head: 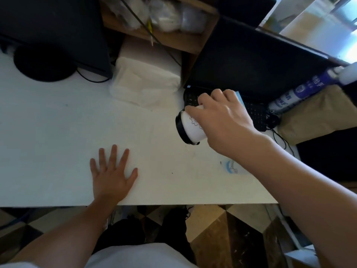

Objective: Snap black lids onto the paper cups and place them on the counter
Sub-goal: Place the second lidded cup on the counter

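Observation:
My right hand (220, 117) grips a white paper cup (191, 126) with a black squiggle print, held tilted on its side just above the white counter (58, 132). A black lid (180, 130) sits on the cup's mouth, facing left and down. My left hand (111, 175) lies flat on the counter near its front edge, fingers spread, holding nothing. No other cups or loose lids show.
A white tissue pack (144, 82) lies at the back centre. A black laptop (251, 70) stands behind my right hand, and a monitor base (44, 64) sits at the back left. A blue-and-white can (301, 91) lies at the right, and a plastic wrapper (231, 167) rests under my right forearm.

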